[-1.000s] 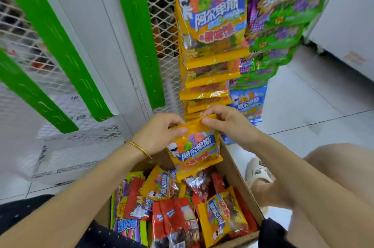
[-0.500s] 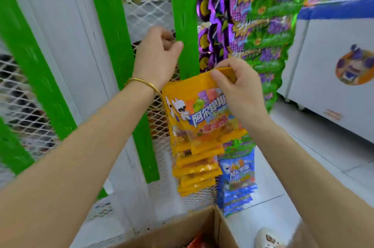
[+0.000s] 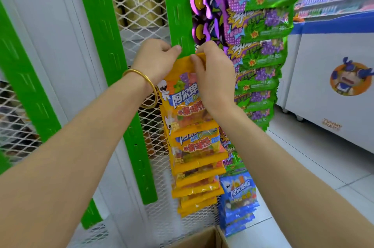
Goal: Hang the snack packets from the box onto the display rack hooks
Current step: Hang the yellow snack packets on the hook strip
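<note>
Right grip (image 3: 212,74) pinching the top edge of an orange snack packet (image 3: 181,94), holding it up at the green rack strip (image 3: 179,5), left grip (image 3: 155,59) curling beside the strip, its hold unclear, more orange packets (image 3: 194,169) hanging lower by the strip, cardboard box (image 3: 202,237) sitting below the strip.

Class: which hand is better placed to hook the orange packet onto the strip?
Probably right: the right hand pinches the top edge of the orange packet at the green strip; the left hand flanks it.
</note>
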### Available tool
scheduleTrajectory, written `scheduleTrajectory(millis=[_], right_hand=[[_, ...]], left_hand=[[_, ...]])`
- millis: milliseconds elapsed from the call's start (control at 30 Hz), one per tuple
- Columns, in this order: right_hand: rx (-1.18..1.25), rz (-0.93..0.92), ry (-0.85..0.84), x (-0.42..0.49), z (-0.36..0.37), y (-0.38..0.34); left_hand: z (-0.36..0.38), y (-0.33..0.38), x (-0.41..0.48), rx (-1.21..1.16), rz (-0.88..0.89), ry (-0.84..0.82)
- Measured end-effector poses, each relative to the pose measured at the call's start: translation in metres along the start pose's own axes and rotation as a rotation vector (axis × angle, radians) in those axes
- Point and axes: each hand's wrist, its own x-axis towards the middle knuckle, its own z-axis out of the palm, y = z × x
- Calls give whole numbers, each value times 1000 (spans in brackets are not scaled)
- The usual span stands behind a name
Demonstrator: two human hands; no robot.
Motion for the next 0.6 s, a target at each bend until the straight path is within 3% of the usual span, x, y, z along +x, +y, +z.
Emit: scheduleTrajectory(millis=[267,600], right_hand=[[-45,-89,63,-6,6,5],[-39,-51,-66,-25,3,13]], left_hand=[[1,-1,5,19,-42,-30],[-1,-11,-5,-100,-39,-24]])
